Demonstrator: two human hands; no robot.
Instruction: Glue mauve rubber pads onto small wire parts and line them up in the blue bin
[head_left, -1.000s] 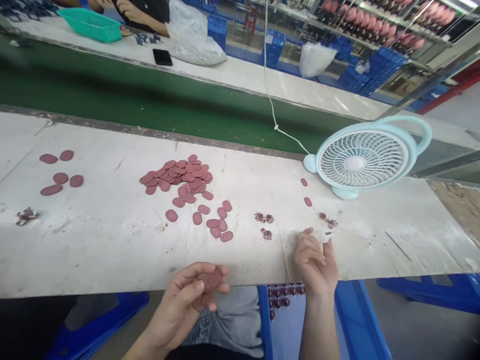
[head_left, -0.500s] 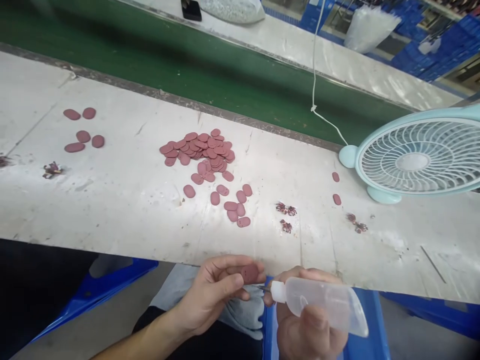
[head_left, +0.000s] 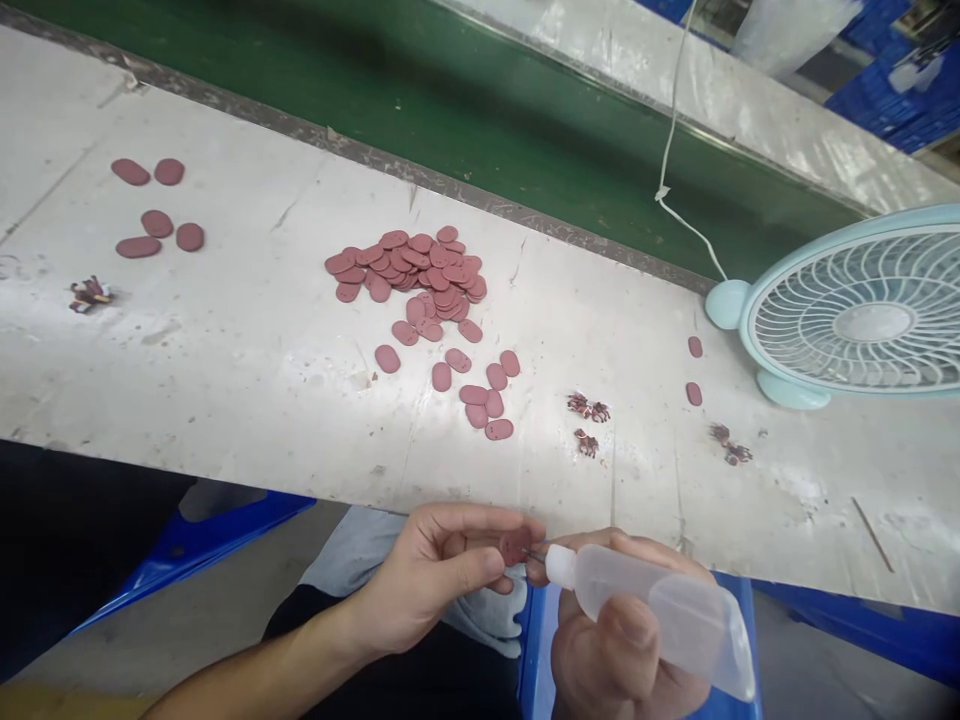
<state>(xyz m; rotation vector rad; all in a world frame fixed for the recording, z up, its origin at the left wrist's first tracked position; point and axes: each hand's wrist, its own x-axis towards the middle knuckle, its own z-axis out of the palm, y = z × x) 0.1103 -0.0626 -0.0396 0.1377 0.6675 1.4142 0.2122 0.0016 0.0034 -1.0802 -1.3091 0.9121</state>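
Head view: at the near edge of the table (head_left: 247, 425), the right hand (head_left: 607, 645) has its fingers wrapped around a clear squeeze bottle (head_left: 660, 605), tilted, its white cap (head_left: 560, 566) toward the left hand. The left hand (head_left: 427, 580) pinches a dark red disc (head_left: 514, 546) between thumb and fingers at that same edge. The bottle's thin dark tip (head_left: 537, 555) reaches the disc's side; whether they touch is too small to tell. A blue container (head_left: 742, 600) sits below the near edge, partly behind the right hand.

On the table, a thin stick (head_left: 872, 535) lies close to the near edge, toward the right. Small brownish clusters (head_left: 589, 408) lie beyond the hands, others farther right and well to the left. Past them come loose discs (head_left: 473, 395), then a heaped pile (head_left: 420, 268) nearer the far edge. Five separate discs (head_left: 130, 172) lie toward the left. Near the far edge on the right stands a pale blue fan (head_left: 874, 322), two discs (head_left: 694, 394) just beside it. Its white cord (head_left: 667, 160) crosses a green strip (head_left: 525, 125) beyond.
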